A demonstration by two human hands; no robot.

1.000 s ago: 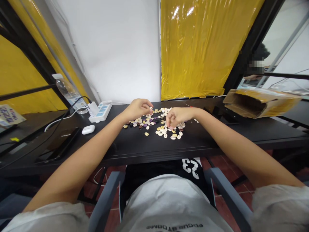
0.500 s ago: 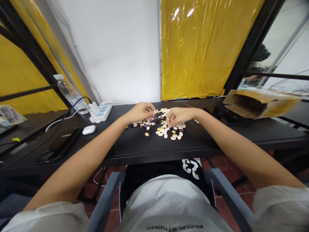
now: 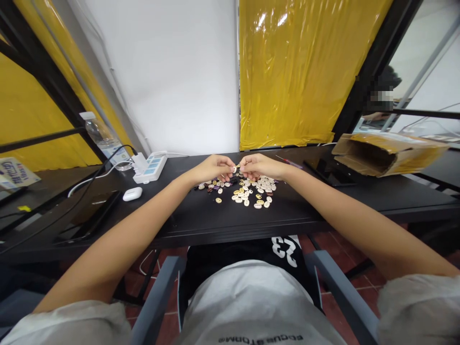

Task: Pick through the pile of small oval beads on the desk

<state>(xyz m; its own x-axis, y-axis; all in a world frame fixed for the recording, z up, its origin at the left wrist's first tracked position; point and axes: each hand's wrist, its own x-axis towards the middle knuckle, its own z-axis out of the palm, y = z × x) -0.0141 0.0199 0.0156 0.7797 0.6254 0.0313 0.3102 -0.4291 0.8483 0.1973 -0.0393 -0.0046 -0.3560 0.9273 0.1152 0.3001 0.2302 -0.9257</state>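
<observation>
My left hand [image 3: 216, 167] is closed in a pinch on a small white oval button-like piece [image 3: 235, 169] that shows at its fingertips. Close beside it, my right hand [image 3: 264, 166] has its thumb and fingers pressed together; whatever lies between them is too small and covered to make out. Both hands hover just over a scattered heap of oval pieces [image 3: 266, 183], mostly white and cream, with some yellow. Darker and purple pieces [image 3: 210, 187] lie below my left hand. A lone yellow piece [image 3: 218, 200] rests nearer the front edge.
The black table [image 3: 201, 218] carries a white earbud case [image 3: 132, 193], a power strip [image 3: 154, 166], a water bottle [image 3: 104, 139] and a dark tablet [image 3: 91, 215] on the left. At right are a phone [image 3: 328, 172], a screwdriver [image 3: 287, 161] and an open cardboard box [image 3: 388, 153].
My right hand has lifted from the white pieces and moved up and left to meet my left hand. My left hand has shifted slightly right.
</observation>
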